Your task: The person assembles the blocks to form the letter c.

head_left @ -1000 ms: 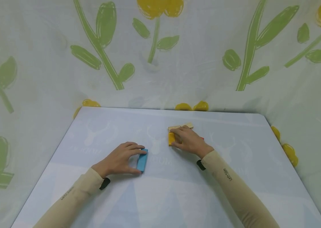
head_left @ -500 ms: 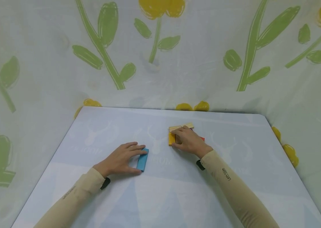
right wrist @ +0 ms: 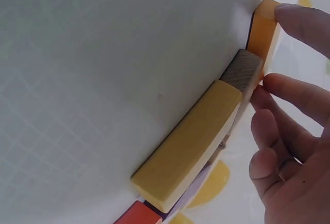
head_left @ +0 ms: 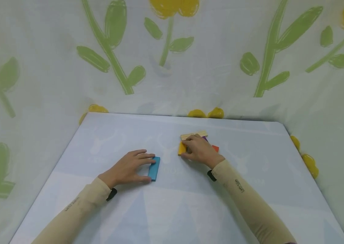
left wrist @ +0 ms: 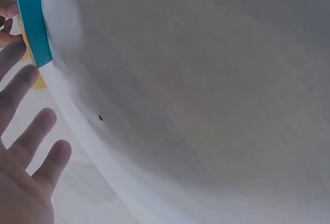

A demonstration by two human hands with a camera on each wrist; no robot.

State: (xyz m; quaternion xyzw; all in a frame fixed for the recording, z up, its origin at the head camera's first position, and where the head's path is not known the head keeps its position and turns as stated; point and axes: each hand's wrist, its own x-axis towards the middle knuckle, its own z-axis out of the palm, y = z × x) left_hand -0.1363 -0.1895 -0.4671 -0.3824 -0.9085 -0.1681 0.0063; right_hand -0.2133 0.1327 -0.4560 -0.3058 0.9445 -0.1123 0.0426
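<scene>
Fronting flowered backdrop (head_left: 211, 67): pale table (head_left: 172, 210), fingers (head_left: 145, 161) clamped on blue block (head_left: 155, 170) and yellow block (head_left: 181, 149).

Blue block (head_left: 154, 169): we see a slim bar, left of the others and nearer, its far end leaning right, held end to end by the left hand (head_left: 126, 169).
Yellow block (head_left: 182, 149): another slim bar, far end leaning right too; we see the right hand (head_left: 200, 149) pinching its ends at the cluster's left side.
Pale wood blocks (head_left: 187, 137): bare wood, just beyond the yellow one; we cannot tell whether they touch it.
Purple block (head_left: 205, 138): right of the yellow, mostly hidden from us.
Red block (head_left: 216, 148): rightmost, partly covered.
</scene>
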